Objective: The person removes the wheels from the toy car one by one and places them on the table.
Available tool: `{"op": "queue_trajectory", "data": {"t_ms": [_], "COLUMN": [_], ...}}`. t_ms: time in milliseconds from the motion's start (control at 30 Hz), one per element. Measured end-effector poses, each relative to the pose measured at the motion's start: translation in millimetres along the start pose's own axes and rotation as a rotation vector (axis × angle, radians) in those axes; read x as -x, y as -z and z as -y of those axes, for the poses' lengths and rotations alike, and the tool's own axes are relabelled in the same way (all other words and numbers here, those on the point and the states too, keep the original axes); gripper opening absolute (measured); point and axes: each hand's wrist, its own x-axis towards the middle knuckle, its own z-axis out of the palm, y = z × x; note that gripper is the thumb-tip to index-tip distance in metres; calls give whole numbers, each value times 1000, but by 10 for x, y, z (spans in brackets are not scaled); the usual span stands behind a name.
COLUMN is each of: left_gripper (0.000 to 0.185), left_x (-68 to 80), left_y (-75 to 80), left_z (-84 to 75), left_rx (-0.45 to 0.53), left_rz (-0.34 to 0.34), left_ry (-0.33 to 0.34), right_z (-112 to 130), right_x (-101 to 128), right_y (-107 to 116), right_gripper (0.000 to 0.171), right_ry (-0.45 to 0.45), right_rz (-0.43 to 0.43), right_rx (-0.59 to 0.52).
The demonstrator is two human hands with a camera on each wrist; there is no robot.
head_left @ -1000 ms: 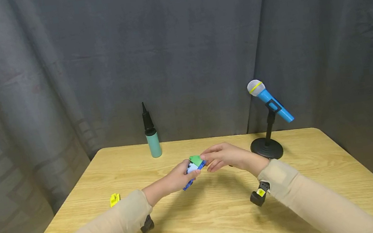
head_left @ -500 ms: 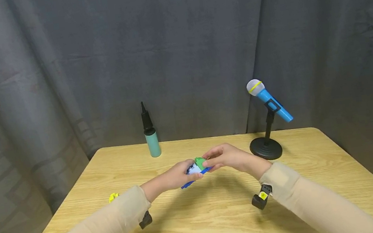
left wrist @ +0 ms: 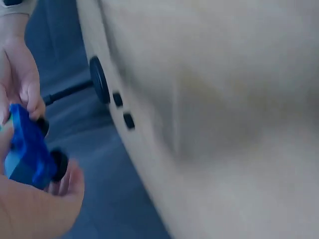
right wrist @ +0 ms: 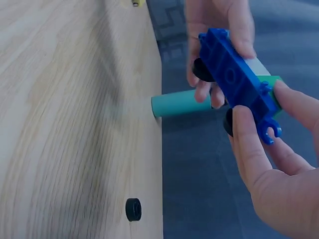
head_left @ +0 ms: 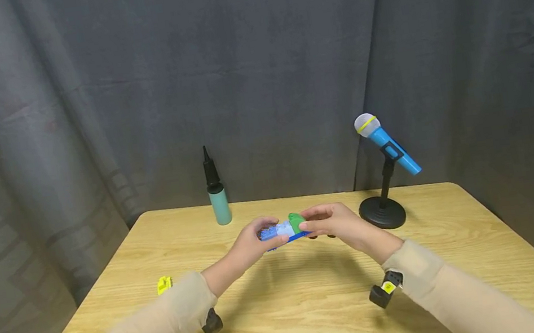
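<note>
Both hands hold a small toy car (head_left: 283, 230) of blue, white and green blocks above the middle of the table (head_left: 317, 307). My left hand (head_left: 258, 239) grips its left end. The right hand (head_left: 317, 222) pinches the green right end. In the right wrist view the car's blue underside (right wrist: 238, 83) faces the camera with black wheels (right wrist: 201, 69) beside it; the right hand's fingers (right wrist: 251, 149) curl round one end and the left hand (right wrist: 219, 22) grips the other. The left wrist view shows the blue car (left wrist: 26, 149), a black wheel (left wrist: 60, 164) and the right hand (left wrist: 20, 74).
A teal pump bottle (head_left: 218, 196) with a black nozzle stands at the table's back edge. A blue microphone (head_left: 387, 145) sits on a black stand (head_left: 382, 213) at the back right. A small yellow piece (head_left: 163, 285) lies near the left edge. Grey curtains hang behind.
The hands have raised the toy car a little, shifted it slightly right and turned it from tilted to nearly level. The green end now points toward the right hand.
</note>
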Motion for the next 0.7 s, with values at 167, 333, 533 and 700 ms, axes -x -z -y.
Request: {"op": "queue_trajectory", "data": {"t_ms": [167,333,533,700], "left_gripper": [61,64,49,47], "left_x": [119,196,231,216], "left_y": [-130,-237,-325,-372], "left_z": [-12,-41,-75,-114], "left_rx": [335,526,631,738], "left_rz": [-175,-194,-134,-162], "left_ry": [144,173,158,154], "right_z": [-12,-43,-83,-103], "right_x": [54,84,128,166], "right_y": [37,11,-125,-285], "right_gripper": [53,54,51,47], "right_ry": [6,-10,1,5], "right_rz": [-64,-155,-214,-249], "right_rx": [-27,-84,-185,-199]}}
